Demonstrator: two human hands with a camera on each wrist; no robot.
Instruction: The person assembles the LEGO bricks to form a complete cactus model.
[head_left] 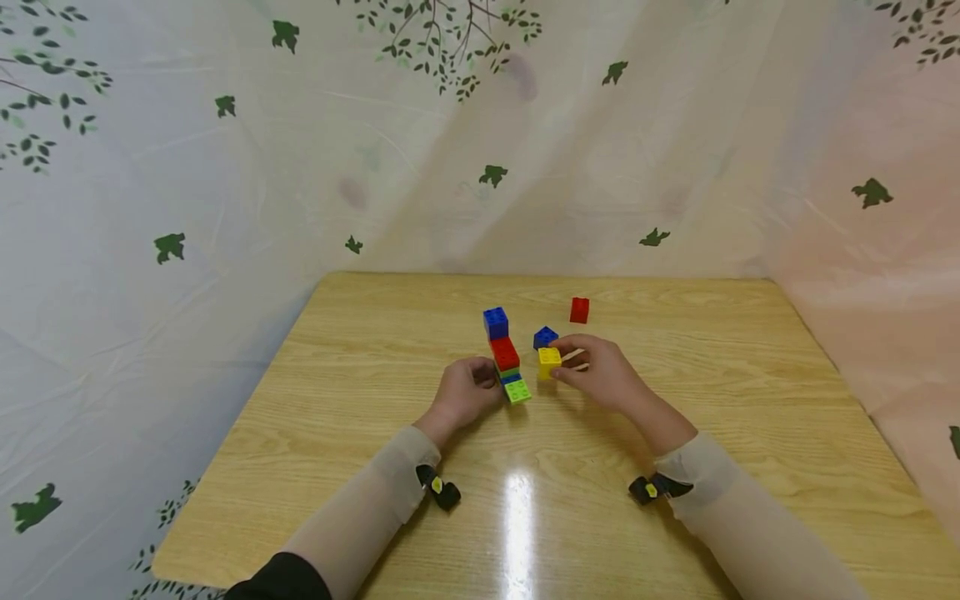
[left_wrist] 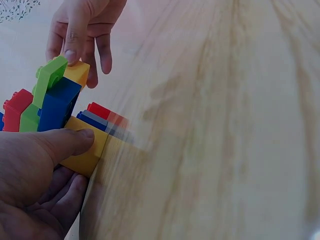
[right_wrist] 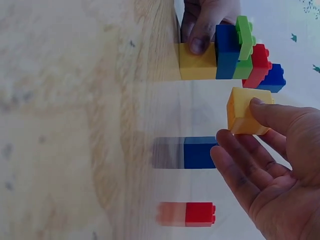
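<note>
In the head view a stepped stack of toy building bricks, with a red brick (head_left: 505, 354) in it, stands at the middle of the table. My left hand (head_left: 463, 392) holds its bottom yellow brick (left_wrist: 85, 160) between thumb and fingers. Over that come a blue brick (right_wrist: 227, 52), lime green bricks (right_wrist: 244, 37), the red one and a blue brick (head_left: 496, 322) on top. Just right of the stack, my right hand (head_left: 606, 372) pinches a separate yellow brick (right_wrist: 245, 110), raised above the table with its studs up.
A loose blue brick (head_left: 545, 336) sits behind the pinched yellow one, and a red brick (head_left: 580, 310) lies farther back to the right. The wooden table (head_left: 360, 325) meets a leaf-patterned cloth (head_left: 420, 208) at its far edge.
</note>
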